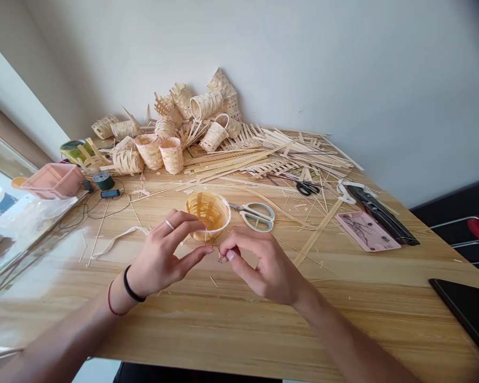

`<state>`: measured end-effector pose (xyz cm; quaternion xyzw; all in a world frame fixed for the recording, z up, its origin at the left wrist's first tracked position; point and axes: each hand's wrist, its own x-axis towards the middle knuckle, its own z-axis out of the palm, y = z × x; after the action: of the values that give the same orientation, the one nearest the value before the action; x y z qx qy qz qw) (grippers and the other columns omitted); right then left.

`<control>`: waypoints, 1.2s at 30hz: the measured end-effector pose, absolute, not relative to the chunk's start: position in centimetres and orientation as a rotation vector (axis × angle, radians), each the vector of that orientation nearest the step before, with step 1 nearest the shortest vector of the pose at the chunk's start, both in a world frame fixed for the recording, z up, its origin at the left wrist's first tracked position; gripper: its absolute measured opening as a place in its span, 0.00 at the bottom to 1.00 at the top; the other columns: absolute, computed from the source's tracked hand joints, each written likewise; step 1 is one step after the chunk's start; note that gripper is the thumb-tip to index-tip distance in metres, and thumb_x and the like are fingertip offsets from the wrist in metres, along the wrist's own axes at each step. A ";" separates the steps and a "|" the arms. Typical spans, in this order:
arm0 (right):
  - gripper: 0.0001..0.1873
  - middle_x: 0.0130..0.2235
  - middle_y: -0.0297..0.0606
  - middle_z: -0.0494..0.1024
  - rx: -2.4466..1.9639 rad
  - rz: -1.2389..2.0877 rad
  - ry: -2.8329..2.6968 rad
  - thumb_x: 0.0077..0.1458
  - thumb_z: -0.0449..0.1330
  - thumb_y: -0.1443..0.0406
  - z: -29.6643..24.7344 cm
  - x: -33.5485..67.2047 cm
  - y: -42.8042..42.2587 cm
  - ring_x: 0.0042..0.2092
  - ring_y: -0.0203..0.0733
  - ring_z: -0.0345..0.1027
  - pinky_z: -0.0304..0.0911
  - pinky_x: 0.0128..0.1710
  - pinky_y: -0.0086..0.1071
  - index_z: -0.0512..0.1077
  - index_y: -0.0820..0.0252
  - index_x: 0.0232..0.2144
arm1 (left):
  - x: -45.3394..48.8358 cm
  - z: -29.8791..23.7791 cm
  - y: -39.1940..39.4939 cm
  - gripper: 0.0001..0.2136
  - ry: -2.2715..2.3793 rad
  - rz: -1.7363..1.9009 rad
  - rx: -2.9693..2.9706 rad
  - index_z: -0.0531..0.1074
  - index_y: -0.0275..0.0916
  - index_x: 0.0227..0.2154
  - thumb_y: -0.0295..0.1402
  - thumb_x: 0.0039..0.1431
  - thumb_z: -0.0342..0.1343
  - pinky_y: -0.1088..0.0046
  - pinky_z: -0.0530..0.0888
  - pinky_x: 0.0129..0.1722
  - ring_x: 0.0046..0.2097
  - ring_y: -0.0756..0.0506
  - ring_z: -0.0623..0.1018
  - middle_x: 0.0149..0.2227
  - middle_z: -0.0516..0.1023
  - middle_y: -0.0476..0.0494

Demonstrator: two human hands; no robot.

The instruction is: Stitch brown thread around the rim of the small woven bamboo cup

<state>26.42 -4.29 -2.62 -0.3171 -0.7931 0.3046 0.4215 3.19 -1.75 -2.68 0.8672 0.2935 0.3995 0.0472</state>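
Woven bamboo basket (208, 215), small and round, sits upright on the wooden surface (223, 330) with its open mouth tilted toward the camera, showing honey-coloured strips inside and a pale binding around the rim. The left hand (163, 252), wearing a ring, has its fingertips against the basket's near side. The right hand (261, 263) pinches a thin dark strand (219, 256) just in front of the basket. The hands are close together but apart, their fingertips nearly meeting.

Pale-green-handled scissors (257, 215) lie just beside the basket, and loose bamboo strips (239, 162) and offcuts spread across the surface beyond. Farther back, a heap of finished and half-woven baskets (171, 154) rests against the wall, two of them upright with bound rims. To the left are a pink plastic tray (54, 181), a green spool (104, 181), and a tangle of black cord (91, 210). To the right lie black-handled scissors (307, 188), a pink printed card (367, 231), a black tool (379, 215), and a dark tablet (467, 314) at the corner.
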 end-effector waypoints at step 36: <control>0.14 0.20 0.25 0.63 -1.034 1.284 -1.484 0.66 0.62 0.55 -2.7 25.2 -5.2 0.19 0.29 0.52 0.49 0.16 0.26 0.76 0.59 0.35 | 4.0 -2.7 -2.4 0.07 0.682 1.273 2.910 0.75 0.37 0.43 0.26 0.64 0.65 0.71 0.74 0.34 0.36 0.48 0.77 0.38 0.82 0.45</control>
<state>25.15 -5.18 -2.71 -0.4174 -0.5990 0.5182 0.4454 3.98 -2.44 -2.72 0.8945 0.2095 0.3913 -0.0535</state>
